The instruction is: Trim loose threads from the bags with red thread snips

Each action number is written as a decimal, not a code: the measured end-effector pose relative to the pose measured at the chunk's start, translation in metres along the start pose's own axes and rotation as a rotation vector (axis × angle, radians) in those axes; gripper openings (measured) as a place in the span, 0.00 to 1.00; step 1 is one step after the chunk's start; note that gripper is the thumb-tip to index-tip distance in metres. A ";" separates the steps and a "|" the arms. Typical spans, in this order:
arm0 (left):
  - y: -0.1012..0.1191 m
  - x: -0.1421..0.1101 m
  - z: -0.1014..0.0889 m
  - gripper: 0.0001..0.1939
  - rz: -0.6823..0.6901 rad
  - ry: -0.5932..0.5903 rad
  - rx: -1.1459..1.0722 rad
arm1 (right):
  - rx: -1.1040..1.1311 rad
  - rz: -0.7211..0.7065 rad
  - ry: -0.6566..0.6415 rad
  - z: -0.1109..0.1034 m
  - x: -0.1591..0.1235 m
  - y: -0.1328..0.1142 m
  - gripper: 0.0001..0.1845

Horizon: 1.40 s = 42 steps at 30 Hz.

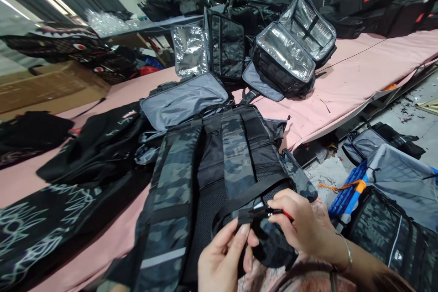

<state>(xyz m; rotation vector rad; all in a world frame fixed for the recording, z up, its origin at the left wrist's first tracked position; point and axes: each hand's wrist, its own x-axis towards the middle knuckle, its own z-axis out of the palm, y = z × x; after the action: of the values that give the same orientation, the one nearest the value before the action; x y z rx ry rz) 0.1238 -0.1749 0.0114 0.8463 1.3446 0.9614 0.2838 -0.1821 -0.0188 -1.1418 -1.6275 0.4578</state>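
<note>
A camouflage backpack lies with its padded shoulder straps up, directly in front of me. My left hand pinches the end of a black webbing strap between thumb and fingers. Close beside it, my right hand is closed around a small black tool with a red part, which looks like thread snips. Its tip is at the webbing; my fingers hide most of it. The strap loops up over the back panel.
Open bags with silver lining stand farther back on the pink-covered table. Black printed bags and a cardboard box are on the left. A blue-framed bin and more camouflage bags are at the lower right.
</note>
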 end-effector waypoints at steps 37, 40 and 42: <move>0.004 -0.007 0.002 0.21 -0.071 0.112 0.038 | 0.111 0.127 -0.156 -0.001 0.009 0.004 0.08; 0.002 -0.007 -0.002 0.20 -0.044 0.092 0.077 | 0.089 0.052 -0.152 0.000 0.012 0.005 0.06; 0.002 -0.007 -0.005 0.20 -0.042 0.081 0.096 | 0.089 0.022 -0.149 0.001 0.013 0.006 0.06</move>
<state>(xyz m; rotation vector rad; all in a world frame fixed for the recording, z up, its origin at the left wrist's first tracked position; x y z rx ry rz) 0.1191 -0.1804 0.0156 0.8557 1.4829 0.9122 0.2859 -0.1679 -0.0169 -1.0813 -1.7059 0.6362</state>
